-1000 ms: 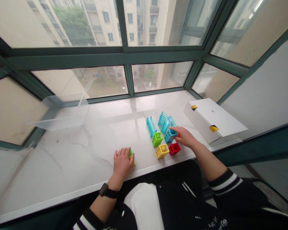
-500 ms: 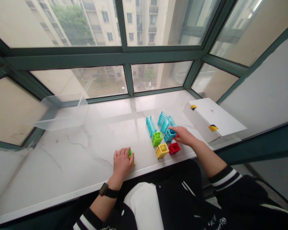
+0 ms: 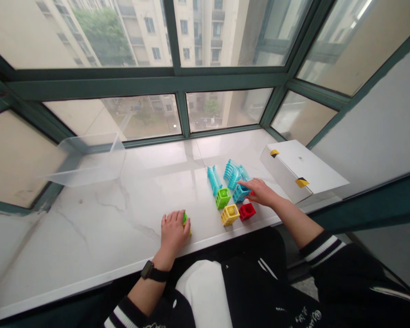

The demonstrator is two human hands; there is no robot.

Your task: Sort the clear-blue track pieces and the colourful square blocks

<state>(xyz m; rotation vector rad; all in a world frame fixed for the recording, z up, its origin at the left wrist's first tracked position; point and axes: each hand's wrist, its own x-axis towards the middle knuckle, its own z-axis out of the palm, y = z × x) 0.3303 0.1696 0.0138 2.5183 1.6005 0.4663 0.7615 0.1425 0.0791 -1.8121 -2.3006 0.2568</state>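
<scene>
My left hand [image 3: 174,231] is curled over toy blocks near the front edge of the marble-look ledge. A green block [image 3: 185,218] shows beside its fingers, with bits of yellow below; the rest is covered by the hand. Farther right, my right hand [image 3: 258,191] grips a blue block [image 3: 239,194] between thumb and fingers. A red piece peeks out under that palm. Close to it stand a green block [image 3: 222,198], a yellow block [image 3: 230,215] and a red block [image 3: 247,211]. Behind lie a straight clear-blue track piece [image 3: 214,180] and a curved one [image 3: 231,173].
A clear plastic bin [image 3: 89,175] stands at the back left of the ledge [image 3: 133,228]. On the right sits a white box [image 3: 304,166] with yellow-and-black tape tabs. Green-framed windows [image 3: 150,86] border the ledge at the back.
Both hands stay almost where they were, still on their blocks. The whole view has shifted very slightly.
</scene>
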